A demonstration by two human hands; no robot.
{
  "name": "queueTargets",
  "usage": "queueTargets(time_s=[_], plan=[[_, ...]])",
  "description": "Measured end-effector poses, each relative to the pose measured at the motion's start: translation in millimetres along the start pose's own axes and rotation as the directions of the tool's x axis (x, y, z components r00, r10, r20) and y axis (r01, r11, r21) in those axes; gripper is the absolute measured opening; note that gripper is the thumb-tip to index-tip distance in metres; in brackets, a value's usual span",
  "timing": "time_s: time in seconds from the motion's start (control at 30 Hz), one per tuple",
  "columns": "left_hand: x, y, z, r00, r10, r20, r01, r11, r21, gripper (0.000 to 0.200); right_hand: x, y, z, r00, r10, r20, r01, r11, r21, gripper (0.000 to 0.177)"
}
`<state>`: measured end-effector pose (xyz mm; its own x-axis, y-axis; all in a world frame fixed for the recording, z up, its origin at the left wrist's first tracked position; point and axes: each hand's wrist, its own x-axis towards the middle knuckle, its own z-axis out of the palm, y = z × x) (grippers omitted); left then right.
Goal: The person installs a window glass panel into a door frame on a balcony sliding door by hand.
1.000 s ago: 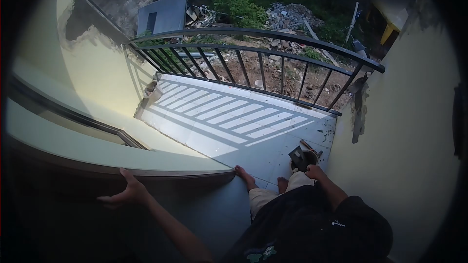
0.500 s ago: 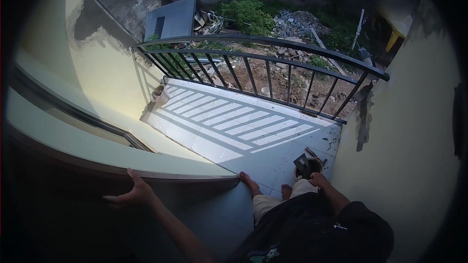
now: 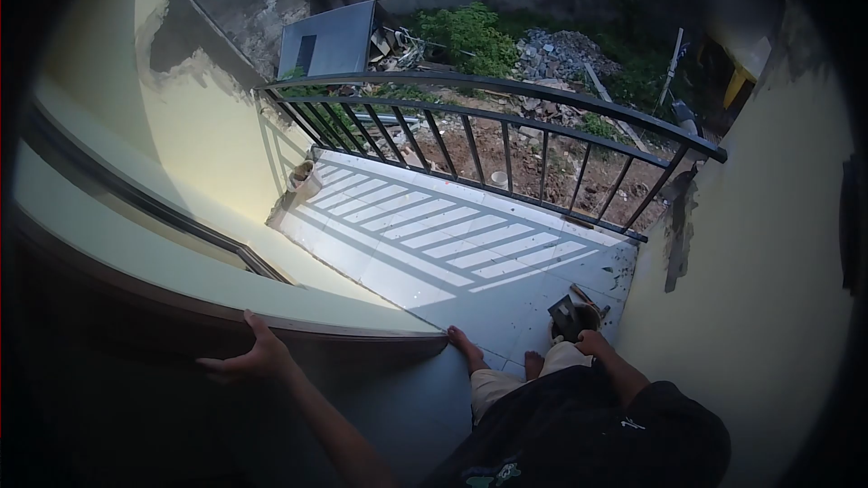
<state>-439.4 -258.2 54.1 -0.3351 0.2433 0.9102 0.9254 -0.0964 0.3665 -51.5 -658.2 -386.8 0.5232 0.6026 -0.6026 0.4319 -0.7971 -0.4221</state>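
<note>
My left hand point(image 3: 255, 357) is open at the dark brown door frame point(image 3: 353, 338), thumb and fingers apart, the thumb at the frame's edge. The far fingers fade into shadow. My right hand point(image 3: 592, 343) is closed on a trowel with a dark, flat, rectangular blade point(image 3: 567, 316); the grip itself is hidden by the fingers. Below and behind the blade stands a round bucket point(image 3: 589, 318), partly covered by it. A stick-like handle point(image 3: 583, 294) juts from the bucket's far side.
A black metal railing point(image 3: 506, 163) closes the balcony's far side. Yellow walls with grey patches point(image 3: 741, 244) flank the white tiled floor point(image 3: 389, 262). A small pale bucket point(image 3: 305, 181) stands in the left corner. Rubble point(image 3: 565, 59) lies outside below.
The whole view has shifted slightly down and to the right. Both hands keep nearly the same pose, with the trowel still in my right hand.
</note>
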Motion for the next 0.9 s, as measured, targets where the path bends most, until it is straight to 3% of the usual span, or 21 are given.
queueTargets(time_s=[0.07, 0.13, 0.4, 0.9], plan=[[-0.1, 0.5, 0.4, 1.0, -0.023, 0.004, 0.023, 1.0, 0.008, 0.109, -2.5, -3.4, -5.0, 0.995, 0.052, 0.083, -0.053, 0.999, 0.01, 0.047], [1.2, 2.3, -1.4, 0.999, 0.039, -0.017, -0.039, 0.999, -0.011, 0.109, -3.7, -5.4, -5.6, 0.997, 0.044, 0.071, -0.044, 0.999, 0.0, 0.047], [0.1, -1.7, 0.3, 0.999, 0.036, -0.017, -0.036, 0.999, 0.002, 0.108, -2.5, -1.0, 0.9, 1.0, 0.006, 0.015, -0.006, 1.0, -0.011, 0.044], [0.7, 2.2, -1.8, 0.999, 0.036, -0.01, -0.036, 0.999, -0.001, 0.108, -7.3, -6.3, -2.7, 0.998, 0.038, 0.054, -0.039, 0.999, 0.018, 0.042]])
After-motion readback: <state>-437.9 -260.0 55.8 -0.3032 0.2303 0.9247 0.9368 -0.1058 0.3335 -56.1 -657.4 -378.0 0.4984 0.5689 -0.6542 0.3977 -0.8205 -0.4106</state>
